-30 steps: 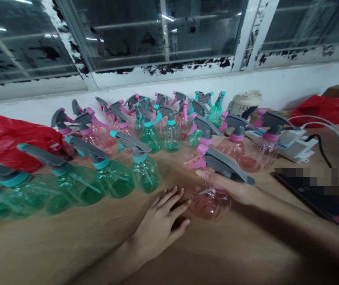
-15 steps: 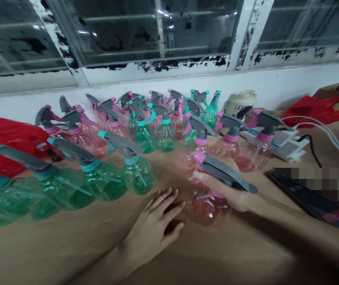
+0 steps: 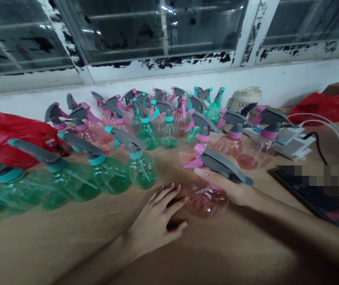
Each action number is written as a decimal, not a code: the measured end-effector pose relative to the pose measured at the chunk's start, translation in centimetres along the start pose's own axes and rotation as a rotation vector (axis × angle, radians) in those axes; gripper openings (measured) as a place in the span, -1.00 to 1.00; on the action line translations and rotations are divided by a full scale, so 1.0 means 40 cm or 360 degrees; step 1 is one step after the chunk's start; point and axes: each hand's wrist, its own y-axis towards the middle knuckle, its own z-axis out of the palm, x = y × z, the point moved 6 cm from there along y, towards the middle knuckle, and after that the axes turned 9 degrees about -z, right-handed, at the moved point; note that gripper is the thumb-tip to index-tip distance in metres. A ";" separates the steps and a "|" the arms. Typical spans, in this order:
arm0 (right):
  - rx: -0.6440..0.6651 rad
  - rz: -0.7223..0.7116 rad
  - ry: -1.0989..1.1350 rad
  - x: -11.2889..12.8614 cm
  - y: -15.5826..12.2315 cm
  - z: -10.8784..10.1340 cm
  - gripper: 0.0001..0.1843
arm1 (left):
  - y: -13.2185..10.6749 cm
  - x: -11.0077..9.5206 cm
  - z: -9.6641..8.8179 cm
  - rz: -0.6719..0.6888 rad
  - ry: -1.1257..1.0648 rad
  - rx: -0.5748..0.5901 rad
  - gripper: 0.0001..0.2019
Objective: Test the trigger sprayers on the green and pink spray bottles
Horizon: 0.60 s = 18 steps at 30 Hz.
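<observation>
My right hand (image 3: 227,186) is wrapped round the neck of a pink spray bottle (image 3: 206,200) with a grey and pink trigger head (image 3: 217,164), which stands on the brown table (image 3: 68,237). My left hand (image 3: 157,219) lies flat on the table just left of that bottle, fingers spread and stretched toward its base, holding nothing. To the left stands a row of green spray bottles (image 3: 141,168) with teal collars. Behind, several more pink spray bottles (image 3: 231,142) and green ones crowd toward the wall.
A red plastic bag (image 3: 12,136) lies at the far left, another red bag (image 3: 324,107) at the far right. A cream lidded tub (image 3: 243,99), a white power strip (image 3: 291,142) with cables and a dark flat device (image 3: 315,198) sit to the right. Windows run along the wall behind.
The view has shifted a little. My right hand has kept its grip on the pink bottle and nudged it slightly; my left hand stays flat beside it.
</observation>
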 end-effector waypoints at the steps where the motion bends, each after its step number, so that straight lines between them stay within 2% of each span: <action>1: -0.0001 0.0005 0.0009 0.000 0.000 0.000 -0.86 | 0.000 0.000 0.000 -0.0001 0.0003 -0.0002 -0.50; 8: -0.0005 0.0183 0.0056 -0.030 -0.016 0.001 -0.83 | 0.000 0.001 0.005 0.0000 0.0025 0.0019 -0.50; 15: 0.0078 0.0085 0.0141 -0.011 -0.008 0.008 -0.84 | -0.003 0.004 0.002 0.0002 0.0019 0.0017 -0.49; 18: 0.0168 0.0127 0.0132 -0.017 -0.013 0.014 -0.80 | -0.003 0.004 0.001 0.0000 0.0021 0.0021 -0.49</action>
